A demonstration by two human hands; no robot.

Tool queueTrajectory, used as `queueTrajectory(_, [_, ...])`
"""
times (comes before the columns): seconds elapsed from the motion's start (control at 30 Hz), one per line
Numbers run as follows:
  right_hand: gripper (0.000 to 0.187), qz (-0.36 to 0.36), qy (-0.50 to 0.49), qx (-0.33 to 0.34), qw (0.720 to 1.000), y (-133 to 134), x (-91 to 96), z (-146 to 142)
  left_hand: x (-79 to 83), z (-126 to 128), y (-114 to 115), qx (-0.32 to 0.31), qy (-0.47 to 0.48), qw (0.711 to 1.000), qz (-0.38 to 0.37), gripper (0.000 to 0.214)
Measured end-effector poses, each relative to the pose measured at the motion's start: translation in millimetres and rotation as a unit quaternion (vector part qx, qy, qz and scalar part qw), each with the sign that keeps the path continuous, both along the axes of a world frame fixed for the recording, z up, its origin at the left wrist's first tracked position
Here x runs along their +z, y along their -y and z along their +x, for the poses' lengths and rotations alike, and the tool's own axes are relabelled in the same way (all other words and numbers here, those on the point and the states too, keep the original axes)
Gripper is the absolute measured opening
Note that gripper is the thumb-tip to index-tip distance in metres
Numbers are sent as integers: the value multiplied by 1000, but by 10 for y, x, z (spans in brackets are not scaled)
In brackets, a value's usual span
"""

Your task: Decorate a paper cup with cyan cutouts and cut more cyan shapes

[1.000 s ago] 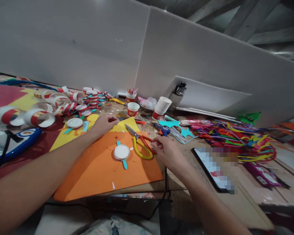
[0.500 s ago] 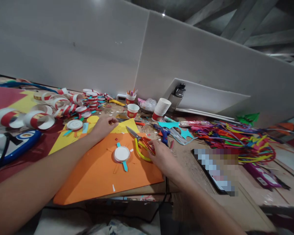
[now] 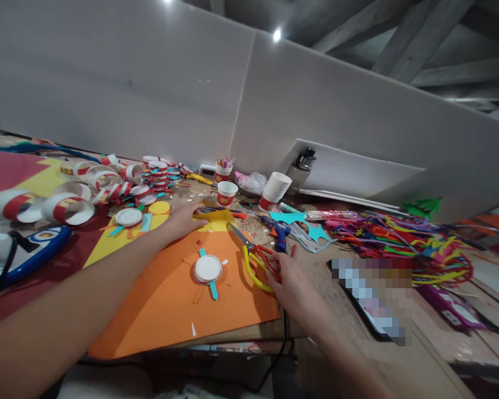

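Note:
My right hand (image 3: 293, 280) is closed on the handles of a pair of scissors (image 3: 251, 255) with red and yellow grips. The blades are together and point away to the left, their tip at the yellow paper (image 3: 216, 220). My left hand (image 3: 185, 220) has its fingers closed at that paper's far edge, which looks raised and shaded beside the fingertips. Under both hands spreads a sheet of orange paper (image 3: 162, 316). On it lies a round white paper-cup base (image 3: 208, 269) with turquoise strips sticking out at top and bottom.
A second cup base (image 3: 128, 217) and a yellow disc (image 3: 159, 208) lie left. Behind stand a paper cup (image 3: 227, 194), a cup stack (image 3: 275, 191) and a bottle (image 3: 301, 169). A blue glue gun (image 3: 281, 235), a phone (image 3: 368, 302) and pipe cleaners (image 3: 382, 233) lie right.
My left hand has closed at the yellow paper, and its far edge has lifted. The scissors have moved slightly right and nearer me with my right hand, their blades now together.

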State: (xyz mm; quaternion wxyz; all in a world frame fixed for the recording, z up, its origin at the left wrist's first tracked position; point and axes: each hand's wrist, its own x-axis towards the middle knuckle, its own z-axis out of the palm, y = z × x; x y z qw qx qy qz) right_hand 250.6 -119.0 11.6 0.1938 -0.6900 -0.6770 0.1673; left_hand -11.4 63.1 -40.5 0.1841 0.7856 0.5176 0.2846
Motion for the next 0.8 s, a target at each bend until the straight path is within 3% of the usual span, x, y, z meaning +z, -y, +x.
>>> queueTrajectory(0.13, [16,0,5,4,1000,14,-60,63,-30,-8,-29,-44,-46,997,43,28])
queueTrajectory(0.27, [14,-11,-5,4,1000,56,-54,77,-59,-15,4,-65,-57,994,72,36])
queueTrajectory(0.57, [9,-46,-8,8,999,94,-41,92,-7,5,59,-80,-31,995,53,33])
queueTrajectory(0.8, [14,-22,31,37,999,56,-84,90,43,-7,90,-97,-31,992,71,25])
